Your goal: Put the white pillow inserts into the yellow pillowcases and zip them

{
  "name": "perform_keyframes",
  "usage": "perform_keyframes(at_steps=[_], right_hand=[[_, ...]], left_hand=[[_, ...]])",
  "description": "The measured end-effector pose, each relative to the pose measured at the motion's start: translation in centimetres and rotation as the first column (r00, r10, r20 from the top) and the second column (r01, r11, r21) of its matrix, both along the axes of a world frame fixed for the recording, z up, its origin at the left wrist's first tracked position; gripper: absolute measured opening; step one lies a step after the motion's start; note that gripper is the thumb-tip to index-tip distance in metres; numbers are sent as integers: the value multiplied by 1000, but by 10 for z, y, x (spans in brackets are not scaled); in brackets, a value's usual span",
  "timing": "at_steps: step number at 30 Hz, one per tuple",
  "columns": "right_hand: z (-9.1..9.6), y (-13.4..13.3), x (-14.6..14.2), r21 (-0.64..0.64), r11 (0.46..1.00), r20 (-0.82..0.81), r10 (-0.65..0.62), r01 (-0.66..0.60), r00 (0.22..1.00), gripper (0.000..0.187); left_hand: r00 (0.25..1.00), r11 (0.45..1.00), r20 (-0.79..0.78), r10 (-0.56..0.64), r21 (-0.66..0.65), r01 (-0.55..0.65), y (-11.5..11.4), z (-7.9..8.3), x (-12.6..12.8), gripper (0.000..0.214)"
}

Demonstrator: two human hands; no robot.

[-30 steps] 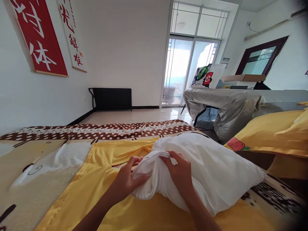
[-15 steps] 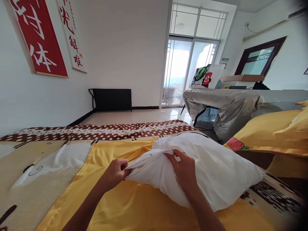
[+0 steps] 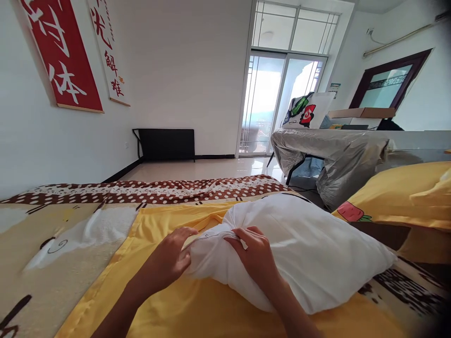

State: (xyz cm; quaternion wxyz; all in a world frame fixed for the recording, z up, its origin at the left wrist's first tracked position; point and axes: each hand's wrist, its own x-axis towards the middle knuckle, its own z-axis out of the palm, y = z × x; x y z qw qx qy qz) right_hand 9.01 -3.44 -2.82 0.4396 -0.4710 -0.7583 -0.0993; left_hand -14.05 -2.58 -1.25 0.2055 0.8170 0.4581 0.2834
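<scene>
A plump white pillow (image 3: 313, 253) lies on a smooth yellow cloth (image 3: 207, 305), its left end gathered and creased. My right hand (image 3: 255, 253) pinches a fold of the white fabric near the gathered part, thumb and fingertips together. At the left corner, my left hand (image 3: 165, 258) is wrapped round the pillow's end, with the thumb below and the fingers above. A pale strip of edge shows between its fingers. Part of the yellow cloth is bunched behind the white end.
A patterned blanket (image 3: 81, 263) spreads under the yellow cloth. Yellow pillows (image 3: 398, 192) sit at the right. Beyond are a table with silver covering (image 3: 327, 145), a printed bag (image 3: 306, 110), a cardboard box (image 3: 362, 113) and a folded black item (image 3: 167, 144) against the wall.
My left hand has shifted from a tight pinch on the stretched corner to a wider hold round it. My right hand has moved slightly left and down, and the fabric between them is slacker.
</scene>
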Motion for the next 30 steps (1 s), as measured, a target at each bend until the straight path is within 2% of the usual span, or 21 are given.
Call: perform_keyframes(at_steps=[2,4,8,13,15,17,19,21,25,27,30], right_hand=[[1,-5,-5,6,999,27,54,-54,998,25],[2,-9,-11,13,993,62,114,-115,992,23],[0,-14,-23,-17,982,77,188,-187,979,19],[11,-20,-15,-162,951,40,274,-264,961,8],[21,-22,2,-234,944,-6,240,-234,971,17],[28,-20,25,-260,957,-38,120,-126,992,23],[27,-10,48,-285,959,-19,-5,-1,1000,27],[15,4,67,-373,926,38,-44,55,998,32],[-18,34,83,-589,808,71,67,-13,995,32],[-29,41,86,-641,766,42,94,-46,995,32],[-33,44,94,-704,700,-80,94,-123,992,42]], left_hand=[[997,994,5,-83,73,82,-15,1,16,57],[997,989,-14,-81,123,82,-21,-5,32,60],[1000,990,-3,17,139,-16,-14,-24,52,23],[991,991,116,-67,123,53,-5,-26,48,15],[976,996,201,-79,63,68,-3,-24,46,16],[957,998,286,-55,-19,63,-1,-23,45,20],[936,993,349,-50,-81,83,1,-23,45,25],[913,986,406,-49,-125,108,0,-23,46,29],[807,965,590,32,-227,128,-7,-21,48,31],[739,955,670,69,-259,145,-11,-18,48,30],[660,935,743,116,-306,181,-13,-14,47,31]])
